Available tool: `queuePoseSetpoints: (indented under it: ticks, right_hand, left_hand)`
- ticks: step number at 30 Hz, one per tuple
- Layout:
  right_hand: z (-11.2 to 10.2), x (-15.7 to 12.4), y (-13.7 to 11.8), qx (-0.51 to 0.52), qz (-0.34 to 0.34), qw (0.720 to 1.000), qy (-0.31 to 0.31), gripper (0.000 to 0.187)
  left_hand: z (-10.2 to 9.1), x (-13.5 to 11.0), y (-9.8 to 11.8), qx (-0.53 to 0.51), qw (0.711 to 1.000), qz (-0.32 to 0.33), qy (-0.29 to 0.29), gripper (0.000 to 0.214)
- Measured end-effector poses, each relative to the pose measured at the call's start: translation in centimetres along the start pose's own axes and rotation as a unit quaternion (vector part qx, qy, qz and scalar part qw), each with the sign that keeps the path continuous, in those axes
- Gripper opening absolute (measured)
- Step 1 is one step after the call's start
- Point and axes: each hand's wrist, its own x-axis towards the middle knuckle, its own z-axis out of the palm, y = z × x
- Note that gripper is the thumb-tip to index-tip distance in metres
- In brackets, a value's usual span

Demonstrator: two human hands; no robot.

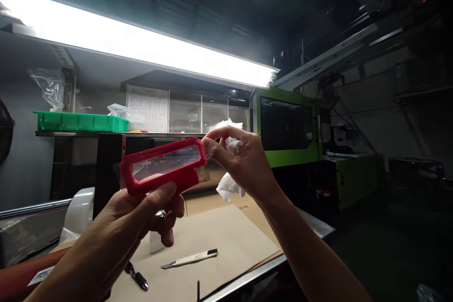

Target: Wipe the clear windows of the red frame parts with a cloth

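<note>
My left hand [141, 214] grips a red plastic frame [182, 180] with a long window, its thumb pressed on the lower bar. The frame is raised above the bench and tilted, its right end higher. A clear film or panel seems to show in the window, but I cannot tell which. My right hand [253, 163] is closed round a crumpled white cloth or tissue [229, 186], while its thumb and forefinger touch the frame's upper right corner. Below lie a craft knife [194, 258] marked "A07" and a dark pen-like tool [137, 277].
Brown cardboard [230, 231] covers the bench. A shelf behind carries a green tray [81, 122] and a paper sheet [147, 108]. Overhead runs a bright lamp [141, 35]. A green machine [288, 158] stands at the right, and a reddish-brown object [21, 271] lies at lower left.
</note>
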Motion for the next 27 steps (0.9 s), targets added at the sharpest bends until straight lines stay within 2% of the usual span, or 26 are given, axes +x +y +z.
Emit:
queuePoseSetpoints:
  ticks: [3,5,9,11,13,23,27]
  right_hand:
    - [0.5,-0.3,-0.3,-0.047,-0.036,0.998,0.023,0.011]
    - [0.9,-0.7,-0.6,-0.089,-0.087,0.991,0.038,0.009]
    - [1.9,-1.5,-0.6,-0.177,-0.233,0.955,0.054,0.011]
    - [2.2,-1.8,-0.5,-0.211,-0.279,0.936,0.047,0.013]
    - [2.5,-2.0,-0.2,-0.231,-0.291,0.928,0.034,0.016]
    - [3.1,-2.5,0.4,-0.24,-0.283,0.928,-0.035,0.019]
    - [3.0,-2.2,-0.2,-0.175,-0.275,0.944,-0.058,0.017]
  left_hand:
    - [0.0,0.0,0.2,-0.004,1.0,-0.003,0.002,0.028]
    - [0.2,-0.1,0.6,-0.009,1.0,0.003,0.009,0.029]
    - [0.9,-0.1,2.0,-0.026,0.999,0.025,0.008,0.033]
    - [1.1,-0.1,2.6,-0.031,0.999,0.03,0.002,0.033]
    - [1.2,0.0,2.9,-0.04,0.998,0.038,0.001,0.031]
    - [0.4,0.6,2.5,-0.036,0.999,0.036,-0.008,0.035]
    - [-0.1,1.1,2.5,-0.061,0.997,0.044,0.01,0.031]
